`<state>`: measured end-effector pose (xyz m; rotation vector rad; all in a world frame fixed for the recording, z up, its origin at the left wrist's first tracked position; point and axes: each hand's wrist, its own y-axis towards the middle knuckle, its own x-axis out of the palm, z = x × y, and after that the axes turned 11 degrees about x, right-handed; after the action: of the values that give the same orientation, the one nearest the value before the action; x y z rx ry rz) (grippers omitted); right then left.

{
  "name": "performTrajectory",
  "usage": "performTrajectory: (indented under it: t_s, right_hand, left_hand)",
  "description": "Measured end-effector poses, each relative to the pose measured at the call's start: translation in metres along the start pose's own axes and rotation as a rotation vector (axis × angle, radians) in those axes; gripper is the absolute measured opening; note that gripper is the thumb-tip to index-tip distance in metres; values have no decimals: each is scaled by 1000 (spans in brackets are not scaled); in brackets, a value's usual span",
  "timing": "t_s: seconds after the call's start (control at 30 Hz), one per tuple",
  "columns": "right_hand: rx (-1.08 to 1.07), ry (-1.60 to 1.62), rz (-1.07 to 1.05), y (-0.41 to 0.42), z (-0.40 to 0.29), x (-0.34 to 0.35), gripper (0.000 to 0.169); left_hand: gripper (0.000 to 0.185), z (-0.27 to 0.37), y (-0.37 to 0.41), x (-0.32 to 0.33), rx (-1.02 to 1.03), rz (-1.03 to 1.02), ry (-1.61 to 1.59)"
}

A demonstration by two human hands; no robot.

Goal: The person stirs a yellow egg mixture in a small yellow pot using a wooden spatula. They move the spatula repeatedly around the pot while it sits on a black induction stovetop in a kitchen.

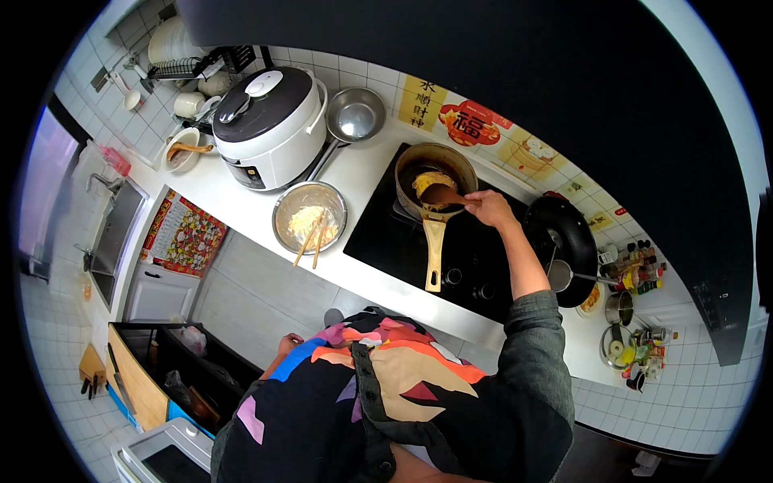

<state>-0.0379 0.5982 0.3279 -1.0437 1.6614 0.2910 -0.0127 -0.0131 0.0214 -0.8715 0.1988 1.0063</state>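
My right hand (487, 208) grips the handle of a wooden spatula (442, 194), whose blade rests against yellow, battered-looking food (432, 182) inside a deep saucepan (466, 171). Dark liquid lies around the food. The pan stands on the black cooktop (374, 232), its light handle pointing towards me. My left hand (290, 343) hangs low beside my body, away from the counter; its fingers are partly hidden, and whether it holds anything cannot be told. Left of the cooktop, a metal bowl (279, 222) contains pale, shredded-looking food, with wooden chopsticks (317, 249) leaning over its near rim.
A white electric cooker (275, 148) and a steel frying pan (356, 115) stand behind the bowl. A black wok (577, 232) with a strainer (560, 275) sits right of the cooktop, beside bottles and jars (640, 275). The dark range hood (543, 66) overhangs the cooktop.
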Motion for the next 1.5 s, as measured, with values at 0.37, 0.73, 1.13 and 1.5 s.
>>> performTrajectory:
  t_s: [0.37, 0.73, 1.13, 1.5]
  right_hand:
    - [46, -54, 47, -16, -14, -1, 28]
    - [65, -97, 74, 17, -23, -9, 25]
    - [-103, -241, -25, -19, -21, -33, 29]
    - [35, -164, 35, -19, -48, 2, 29]
  left_hand:
    - [14, -13, 14, 14, -3, -49, -151]
    - [12, 23, 5, 2, -20, -46, -202]
    - [16, -3, 9, 12, 28, -99, -102]
    - [14, 1, 14, 11, 46, -80, -208]
